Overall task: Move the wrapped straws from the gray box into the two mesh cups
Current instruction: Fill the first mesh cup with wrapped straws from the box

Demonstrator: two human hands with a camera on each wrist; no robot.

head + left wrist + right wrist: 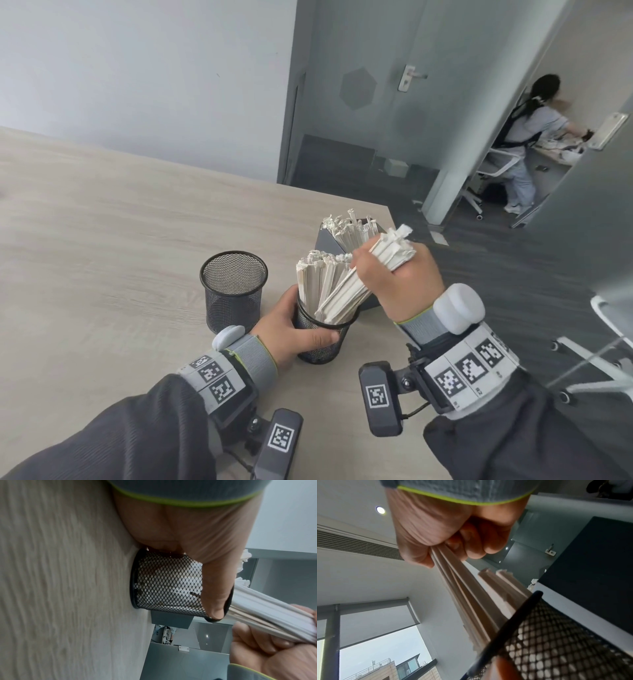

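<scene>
Straws: I note the table [102, 212] carrying the gray box [330, 240], far right, still holding some. Left of it stands an empty mesh cup [233, 291]. My left hand [291, 332] wraps the near cup [323, 342]. My right hand [397, 281] clenches a straw bundle [346, 291], long axis slanting from upper right down-left, lower ends entering that cup's mouth.

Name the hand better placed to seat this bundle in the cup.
Right hand: it already grips the bundle, whose lower ends sit inside the near mesh cup. Left hand is busy steadying that cup.
</scene>
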